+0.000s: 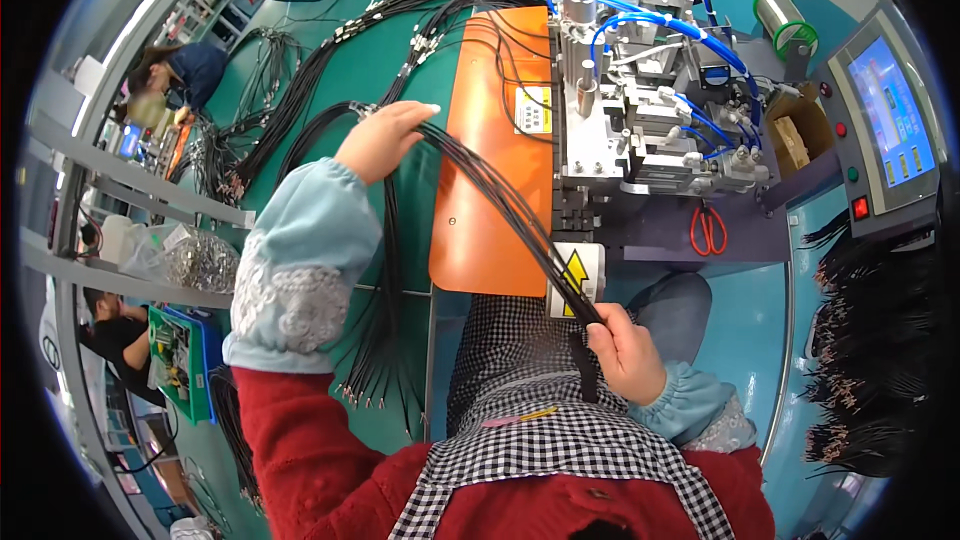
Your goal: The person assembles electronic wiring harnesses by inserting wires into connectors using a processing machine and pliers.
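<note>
A bundle of thin black cables (pixel 515 212) runs slantwise across the orange plate (pixel 490 140) between my two hands. At its lower end my right hand (pixel 628 355) is closed around the cables, close to my lap. My left hand (pixel 385 143) lies over the upper end of the same bundle, fingers together and bent round it; its underside is hidden. More black cables (pixel 390 270) hang down across the green table beside my left sleeve, their tips fanned out. A white label with a yellow arrow (pixel 577 275) sits partly behind the held bundle.
A metal machine with blue air tubes (pixel 640 120) stands to the right of the plate. Red-handled scissors (pixel 708 230) hang below it. At right are a control screen (pixel 890 115) and hanging black cables (pixel 870 360). Other people work at left, beyond a metal rack (pixel 150 285).
</note>
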Available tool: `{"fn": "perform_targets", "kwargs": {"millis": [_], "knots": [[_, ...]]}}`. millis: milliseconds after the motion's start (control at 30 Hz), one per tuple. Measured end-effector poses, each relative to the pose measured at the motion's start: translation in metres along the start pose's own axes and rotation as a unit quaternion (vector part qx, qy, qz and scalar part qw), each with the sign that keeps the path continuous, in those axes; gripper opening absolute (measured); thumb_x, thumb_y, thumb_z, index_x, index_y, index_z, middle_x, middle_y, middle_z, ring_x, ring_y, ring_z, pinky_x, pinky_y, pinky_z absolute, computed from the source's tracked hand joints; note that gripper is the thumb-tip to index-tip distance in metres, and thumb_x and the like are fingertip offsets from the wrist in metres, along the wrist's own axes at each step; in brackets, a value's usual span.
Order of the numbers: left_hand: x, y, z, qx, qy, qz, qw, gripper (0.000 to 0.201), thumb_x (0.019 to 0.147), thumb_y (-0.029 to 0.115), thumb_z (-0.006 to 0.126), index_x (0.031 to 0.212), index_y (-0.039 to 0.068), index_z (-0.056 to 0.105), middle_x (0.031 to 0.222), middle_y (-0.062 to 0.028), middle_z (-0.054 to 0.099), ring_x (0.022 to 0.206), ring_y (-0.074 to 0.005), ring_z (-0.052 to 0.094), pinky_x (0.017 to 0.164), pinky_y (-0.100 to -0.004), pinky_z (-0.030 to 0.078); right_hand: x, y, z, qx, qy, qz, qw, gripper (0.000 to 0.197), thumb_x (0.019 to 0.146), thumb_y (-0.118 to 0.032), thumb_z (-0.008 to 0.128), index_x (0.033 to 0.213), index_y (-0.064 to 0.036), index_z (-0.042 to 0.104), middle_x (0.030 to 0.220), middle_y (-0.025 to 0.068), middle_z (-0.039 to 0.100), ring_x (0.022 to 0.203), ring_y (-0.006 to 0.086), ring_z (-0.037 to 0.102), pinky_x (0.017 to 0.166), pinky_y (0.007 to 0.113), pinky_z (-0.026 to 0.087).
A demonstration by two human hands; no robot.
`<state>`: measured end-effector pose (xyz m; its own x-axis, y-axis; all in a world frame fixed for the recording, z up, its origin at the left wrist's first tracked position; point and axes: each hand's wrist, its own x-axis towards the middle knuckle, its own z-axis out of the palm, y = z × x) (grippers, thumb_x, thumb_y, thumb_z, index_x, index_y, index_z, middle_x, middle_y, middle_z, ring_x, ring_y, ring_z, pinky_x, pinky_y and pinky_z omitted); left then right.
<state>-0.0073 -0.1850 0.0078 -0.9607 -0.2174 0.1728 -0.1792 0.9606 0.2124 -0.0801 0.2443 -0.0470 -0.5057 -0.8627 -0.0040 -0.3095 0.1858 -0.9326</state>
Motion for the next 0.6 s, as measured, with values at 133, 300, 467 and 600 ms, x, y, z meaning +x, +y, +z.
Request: {"fn": "perform_targets", "kwargs": {"millis": [133,300,467,600], "knots": [[0.021,-0.020,0.012,0.045,-0.152,0.045,0.986,0.033,0.084,0.004,0.062,0.117,0.008,0.063,0.120,-0.0078,0.065,0.103,-0.0303,0.063,0.089,-0.0355,0.051,-0.004,0.003,0.001,0.022,-0.006,-0.008,1.000,0.026,0.098,-0.012,0.053,0.122,-0.0013,0.053,0.073,0.0076,0.063,0.058,0.0237,0.060,0.056,0.033,0.047],[0.029,0.008,0.003,0.120,-0.144,0.009,0.982,0.029,0.078,0.005,0.065,0.107,0.007,0.063,0.108,-0.0076,0.066,0.093,-0.0304,0.063,0.081,-0.0363,0.052,-0.007,0.013,-0.009,0.060,-0.067,-0.007,0.996,0.026,0.097,-0.012,0.055,0.120,-0.0004,0.054,0.083,0.0096,0.065,0.064,0.0237,0.062,0.061,0.032,0.048],[-0.024,0.059,0.024,0.083,0.022,0.144,0.986,0.024,0.075,0.008,0.064,0.098,0.012,0.063,0.102,-0.0046,0.062,0.100,-0.0264,0.060,0.087,-0.0381,0.049,0.012,0.013,-0.038,-0.038,-0.117,-0.098,0.988,0.025,0.096,-0.011,0.056,0.118,0.0004,0.055,0.093,0.0112,0.065,0.074,0.0237,0.063,0.068,0.033,0.050],[-0.056,0.103,0.047,0.032,0.056,0.094,0.993,0.032,0.071,0.004,0.066,0.102,0.007,0.063,0.109,-0.0073,0.062,0.108,-0.0290,0.058,0.094,-0.0389,0.048,0.058,-0.030,-0.025,-0.013,-0.065,-0.099,0.993,0.027,0.096,-0.011,0.054,0.120,0.0002,0.056,0.108,0.0126,0.064,0.091,0.0264,0.063,0.080,0.033,0.050]]}}
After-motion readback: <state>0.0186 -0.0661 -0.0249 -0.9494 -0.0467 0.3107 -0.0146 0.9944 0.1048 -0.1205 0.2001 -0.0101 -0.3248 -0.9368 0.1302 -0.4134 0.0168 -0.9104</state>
